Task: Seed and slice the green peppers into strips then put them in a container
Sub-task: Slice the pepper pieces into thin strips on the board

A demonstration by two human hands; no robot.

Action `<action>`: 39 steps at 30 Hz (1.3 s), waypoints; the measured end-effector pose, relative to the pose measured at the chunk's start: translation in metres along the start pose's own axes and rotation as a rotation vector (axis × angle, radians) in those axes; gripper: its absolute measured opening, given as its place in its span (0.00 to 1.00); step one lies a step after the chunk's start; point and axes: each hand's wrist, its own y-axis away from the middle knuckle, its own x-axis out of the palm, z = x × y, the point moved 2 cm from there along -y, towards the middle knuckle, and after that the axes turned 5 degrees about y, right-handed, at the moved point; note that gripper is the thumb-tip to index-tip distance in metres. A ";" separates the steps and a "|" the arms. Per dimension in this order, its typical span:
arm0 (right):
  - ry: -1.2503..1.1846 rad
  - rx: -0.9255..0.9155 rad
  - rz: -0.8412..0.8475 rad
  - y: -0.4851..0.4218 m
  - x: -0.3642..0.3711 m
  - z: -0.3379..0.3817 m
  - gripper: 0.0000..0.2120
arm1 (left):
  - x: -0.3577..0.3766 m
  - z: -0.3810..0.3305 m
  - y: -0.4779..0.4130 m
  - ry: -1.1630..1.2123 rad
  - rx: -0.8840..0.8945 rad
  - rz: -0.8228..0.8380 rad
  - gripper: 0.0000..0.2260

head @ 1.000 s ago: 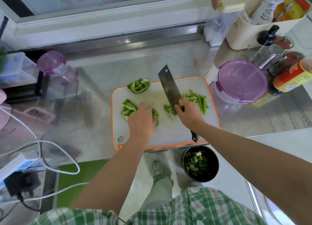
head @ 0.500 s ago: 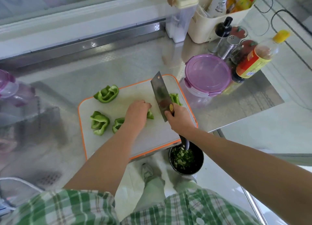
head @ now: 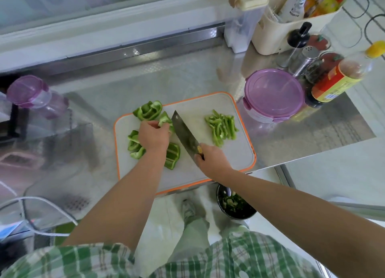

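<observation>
A shiny steel counter carries a white orange-rimmed cutting board at centre frame, with a round purple-lidded container just right of it.

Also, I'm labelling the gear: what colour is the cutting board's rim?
Orange, around a white cutting board; head view shows it.

Bare board lies between cleaver and strips; container flanks right.
</observation>
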 end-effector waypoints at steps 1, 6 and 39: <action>0.017 0.016 -0.013 0.000 -0.004 -0.004 0.09 | 0.001 0.000 0.004 0.017 -0.029 0.037 0.09; 0.058 0.124 -0.168 -0.009 -0.040 -0.033 0.08 | 0.025 0.007 0.020 0.043 -0.148 0.177 0.11; 0.290 0.065 -0.006 -0.009 -0.026 -0.007 0.04 | 0.057 0.032 0.040 -0.048 -0.222 0.219 0.19</action>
